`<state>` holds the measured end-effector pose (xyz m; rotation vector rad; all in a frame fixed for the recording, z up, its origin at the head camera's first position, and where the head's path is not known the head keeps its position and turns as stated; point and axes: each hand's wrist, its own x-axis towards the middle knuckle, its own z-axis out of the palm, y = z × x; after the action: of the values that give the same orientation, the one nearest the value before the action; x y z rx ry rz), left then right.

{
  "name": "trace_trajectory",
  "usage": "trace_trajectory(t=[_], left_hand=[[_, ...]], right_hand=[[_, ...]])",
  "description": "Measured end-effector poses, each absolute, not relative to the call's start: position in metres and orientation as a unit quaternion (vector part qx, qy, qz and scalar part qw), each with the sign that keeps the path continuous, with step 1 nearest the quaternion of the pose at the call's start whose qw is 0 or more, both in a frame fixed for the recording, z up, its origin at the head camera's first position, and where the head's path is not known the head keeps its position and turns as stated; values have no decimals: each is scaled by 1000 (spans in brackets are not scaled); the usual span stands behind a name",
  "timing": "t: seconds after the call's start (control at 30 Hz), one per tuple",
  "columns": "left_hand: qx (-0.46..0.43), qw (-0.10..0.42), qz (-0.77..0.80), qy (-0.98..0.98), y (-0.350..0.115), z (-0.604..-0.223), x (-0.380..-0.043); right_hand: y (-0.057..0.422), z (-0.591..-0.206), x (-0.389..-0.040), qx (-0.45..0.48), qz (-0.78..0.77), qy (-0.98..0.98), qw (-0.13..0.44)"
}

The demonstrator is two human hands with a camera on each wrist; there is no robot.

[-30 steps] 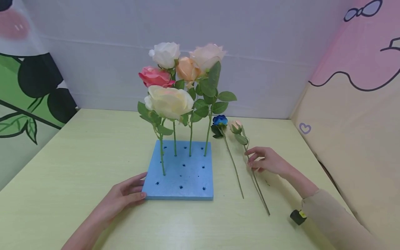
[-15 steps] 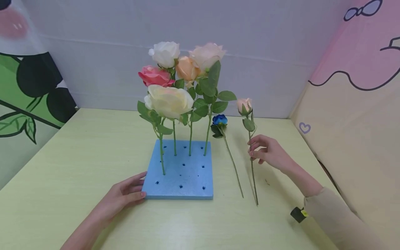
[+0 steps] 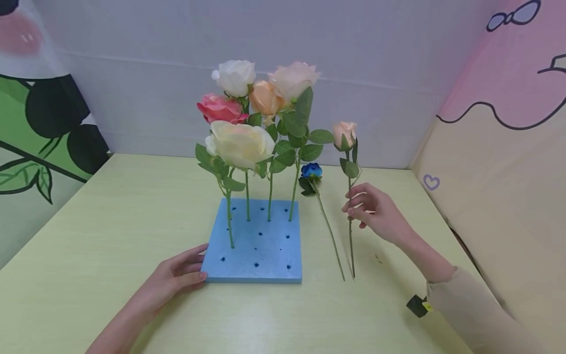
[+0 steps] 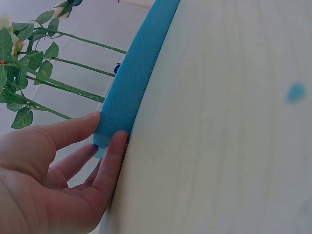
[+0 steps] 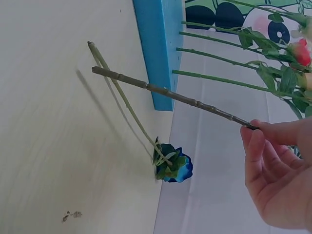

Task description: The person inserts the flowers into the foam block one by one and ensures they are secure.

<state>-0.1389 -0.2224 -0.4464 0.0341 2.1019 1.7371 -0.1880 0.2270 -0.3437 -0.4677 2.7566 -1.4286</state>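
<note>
The right hand [image 3: 369,211] pinches the stem of a pale pink artificial rose [image 3: 344,135], bloom up. In the right wrist view that brown stem [image 5: 195,103] slants with its lower end free. The left hand [image 3: 170,280] holds the near-left corner of a blue foam board [image 3: 269,255]; the left wrist view has its fingertips against the board's edge [image 4: 136,78]. Several roses stand in the board's holes, among them a cream one [image 3: 240,145], a red-pink one [image 3: 221,108] and a white one [image 3: 234,78]. Other holes hold no stems.
A blue rose [image 3: 311,170] lies on the table [image 3: 110,236], between the board and the right hand. A whitish wall sheet [image 3: 367,98] closes off the back. By the right sleeve is a small black block [image 3: 416,306].
The right hand has lifted the pale pink rose off the table, turned it more upright and moved it slightly left. The left hand and the board stay where they were.
</note>
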Motion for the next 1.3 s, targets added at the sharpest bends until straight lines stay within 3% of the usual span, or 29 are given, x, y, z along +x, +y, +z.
trace_trajectory(t=[0.83,1.3], left_hand=[[22,194,622,758,-223,-447,-138],[17,192,617,763,-223,-447,-138]], right_hand=[[171,-321,-173,-214,-477,846,-106],[116,-326,-188,-263,-534,799,-86]])
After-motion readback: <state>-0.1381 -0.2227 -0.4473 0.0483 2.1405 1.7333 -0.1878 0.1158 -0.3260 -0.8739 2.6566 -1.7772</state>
